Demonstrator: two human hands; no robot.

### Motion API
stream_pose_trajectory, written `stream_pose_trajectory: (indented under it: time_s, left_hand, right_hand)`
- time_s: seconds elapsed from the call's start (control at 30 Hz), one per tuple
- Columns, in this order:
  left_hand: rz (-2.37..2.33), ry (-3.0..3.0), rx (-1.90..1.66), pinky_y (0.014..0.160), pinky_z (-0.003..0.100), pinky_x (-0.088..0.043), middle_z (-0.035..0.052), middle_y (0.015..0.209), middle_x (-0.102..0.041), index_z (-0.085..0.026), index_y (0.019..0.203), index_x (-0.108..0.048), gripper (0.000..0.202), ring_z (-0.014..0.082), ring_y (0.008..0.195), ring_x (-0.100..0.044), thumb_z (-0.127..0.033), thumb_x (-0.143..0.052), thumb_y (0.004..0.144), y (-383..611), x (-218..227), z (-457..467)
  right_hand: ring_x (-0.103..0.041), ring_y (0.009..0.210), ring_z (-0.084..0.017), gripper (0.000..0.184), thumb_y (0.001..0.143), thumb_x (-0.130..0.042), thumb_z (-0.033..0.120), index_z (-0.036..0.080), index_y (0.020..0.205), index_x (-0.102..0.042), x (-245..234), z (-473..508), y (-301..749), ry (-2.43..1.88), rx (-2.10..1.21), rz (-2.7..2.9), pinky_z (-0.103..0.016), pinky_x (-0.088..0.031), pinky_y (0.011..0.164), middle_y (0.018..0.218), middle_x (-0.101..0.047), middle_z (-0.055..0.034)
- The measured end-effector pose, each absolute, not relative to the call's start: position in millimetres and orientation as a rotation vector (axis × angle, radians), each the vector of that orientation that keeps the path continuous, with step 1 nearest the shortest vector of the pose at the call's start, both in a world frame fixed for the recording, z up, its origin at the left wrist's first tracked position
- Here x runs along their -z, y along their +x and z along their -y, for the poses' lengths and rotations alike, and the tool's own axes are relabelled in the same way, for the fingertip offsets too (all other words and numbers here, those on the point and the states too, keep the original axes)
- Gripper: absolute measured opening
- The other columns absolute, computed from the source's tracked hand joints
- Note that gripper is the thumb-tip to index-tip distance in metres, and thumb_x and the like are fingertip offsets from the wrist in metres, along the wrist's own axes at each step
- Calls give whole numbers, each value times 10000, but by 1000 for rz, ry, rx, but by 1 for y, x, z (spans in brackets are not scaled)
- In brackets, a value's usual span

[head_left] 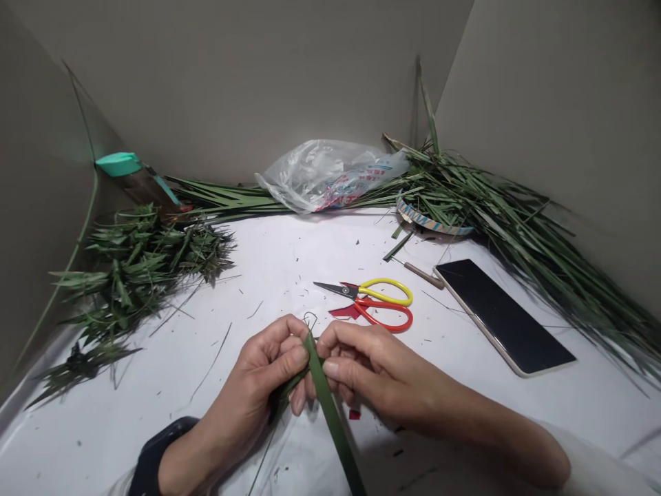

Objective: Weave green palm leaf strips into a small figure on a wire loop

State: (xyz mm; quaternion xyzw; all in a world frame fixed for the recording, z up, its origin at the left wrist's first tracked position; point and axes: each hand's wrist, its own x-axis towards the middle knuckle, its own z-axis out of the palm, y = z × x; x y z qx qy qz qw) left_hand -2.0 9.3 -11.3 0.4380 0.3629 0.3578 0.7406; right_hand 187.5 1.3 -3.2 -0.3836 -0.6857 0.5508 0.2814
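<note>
A long green leaf strip (330, 411) runs from between my fingertips down toward the bottom edge. My left hand (273, 368) pinches its upper end between thumb and forefinger, and more dark green leaf shows under that palm. From the right, my right hand (364, 365) closes its thumb and fingers at the strip's edge. A thin looped strand (310, 319) sticks up just above the fingertips. Just beyond my hands lie scissors (356, 293) with one yellow and one red handle, blades apart, over a piece of red paper (351, 310).
Woven leaf pieces (129, 275) are heaped at the left, near a bottle with a teal lid (120, 164). Long leaves (496, 200) and a plastic bag (330, 176) line the back. A phone (506, 317), a thin-tipped tool (423, 273) and a tape roll (434, 222) lie at right.
</note>
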Motion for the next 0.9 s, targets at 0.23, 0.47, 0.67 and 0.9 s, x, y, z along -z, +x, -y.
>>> stream_pose_trajectory:
  time_s: [0.23, 0.47, 0.67, 0.9]
  left_hand:
    - [-788, 915, -720, 465, 147, -363, -38, 512, -595, -168, 813, -607, 144, 59, 417, -474, -273, -648, 902, -3, 16, -13]
    - [-812, 964, -690, 481, 167, -376, -47, 467, -584, -176, 765, -624, 173, 63, 392, -460, -301, -680, 870, -4, 15, -13]
    - [-896, 1207, -732, 562, 192, -431, -18, 566, -657, -193, 732, -715, 111, 104, 529, -567, -185, -700, 842, -10, 4, -14]
    - [-816, 1985, -1043, 630, 229, -477, 8, 733, -681, -225, 817, -725, 172, 154, 666, -605, -58, -685, 823, -10, -11, -7]
  right_hand:
    - [-431, 681, -144, 208, 935, -422, 137, 204, 758, -508, 4, 4, 188, -1021, -965, 2112, -307, -327, 660, 747, -512, 16]
    - [-456, 643, -140, 268, 979, -402, 161, 208, 765, -556, 8, 5, 191, -998, -697, 2144, -270, -357, 609, 719, -494, 17]
    - [-558, 752, -140, 216, 985, -442, 108, 149, 857, -611, 8, -1, 191, -915, -715, 2041, -244, -424, 715, 806, -608, -25]
    - [-570, 745, -133, 209, 1008, -423, 139, 173, 890, -591, 10, -2, 189, -833, -651, 1999, -237, -441, 709, 815, -632, -16]
